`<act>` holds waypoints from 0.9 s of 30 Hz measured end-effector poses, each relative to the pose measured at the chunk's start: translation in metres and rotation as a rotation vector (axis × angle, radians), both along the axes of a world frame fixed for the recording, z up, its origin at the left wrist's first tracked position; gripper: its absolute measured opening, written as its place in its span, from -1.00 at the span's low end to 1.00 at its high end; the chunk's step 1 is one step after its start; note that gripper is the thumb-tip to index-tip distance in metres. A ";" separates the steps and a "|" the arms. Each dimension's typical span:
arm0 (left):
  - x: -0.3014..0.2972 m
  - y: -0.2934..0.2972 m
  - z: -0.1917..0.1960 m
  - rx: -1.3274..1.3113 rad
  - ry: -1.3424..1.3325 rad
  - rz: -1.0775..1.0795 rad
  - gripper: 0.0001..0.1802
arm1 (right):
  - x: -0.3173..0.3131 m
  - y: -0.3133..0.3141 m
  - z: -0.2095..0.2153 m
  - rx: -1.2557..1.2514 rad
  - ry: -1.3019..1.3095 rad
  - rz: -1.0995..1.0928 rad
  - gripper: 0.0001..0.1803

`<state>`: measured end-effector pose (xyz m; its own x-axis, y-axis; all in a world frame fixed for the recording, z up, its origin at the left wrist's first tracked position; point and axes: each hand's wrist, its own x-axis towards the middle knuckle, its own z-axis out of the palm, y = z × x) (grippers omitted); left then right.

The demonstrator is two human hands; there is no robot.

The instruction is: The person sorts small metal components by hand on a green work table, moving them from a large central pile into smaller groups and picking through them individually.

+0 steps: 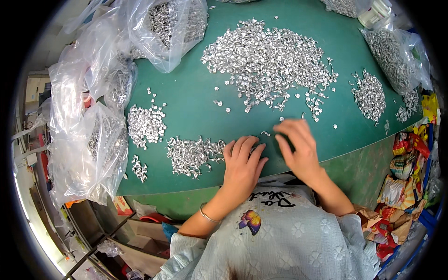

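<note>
My left hand point(241, 162) lies on the green table with its fingers stretched and a little apart, at the right edge of a pile of small silver curved metal pieces point(191, 156). Whatever may be under its fingertips is hidden. To its right, my right hand point(301, 148) is slightly blurred above the table. Its fingers bend toward the left, the thumb apart from them, and I see nothing between. A single curved piece point(265, 133) lies between the two hands. Beyond them spreads a big mixed heap of curved and flower-shaped silver pieces point(270, 63).
Flower-shaped pieces point(146, 125) form a pile at the left, with a small cluster point(139, 169) nearer me. Another pile point(369, 98) is at the right. Clear plastic bags of metal pieces point(168, 32) line the left and back; one bag point(392, 58) and a white jar point(374, 14) stand right.
</note>
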<state>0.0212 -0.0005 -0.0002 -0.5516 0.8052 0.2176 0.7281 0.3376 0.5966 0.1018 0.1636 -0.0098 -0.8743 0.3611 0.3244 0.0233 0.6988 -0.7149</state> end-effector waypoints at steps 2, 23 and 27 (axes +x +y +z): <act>-0.002 0.002 -0.009 -0.007 0.024 -0.007 -0.69 | -0.012 0.013 0.005 0.212 -0.030 -0.166 -0.71; -0.008 0.025 -0.018 0.002 -0.040 0.079 -0.60 | -0.002 0.014 0.000 0.244 -0.118 -0.109 -0.75; -0.005 0.026 -0.019 0.080 -0.162 0.065 -0.60 | 0.006 0.019 0.001 0.275 -0.105 -0.054 -0.76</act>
<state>0.0159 0.0255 -0.0189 -0.6349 0.7504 0.1839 0.5986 0.3272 0.7312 0.1083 0.1822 -0.0083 -0.8903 0.3188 0.3252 0.1296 0.8619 -0.4903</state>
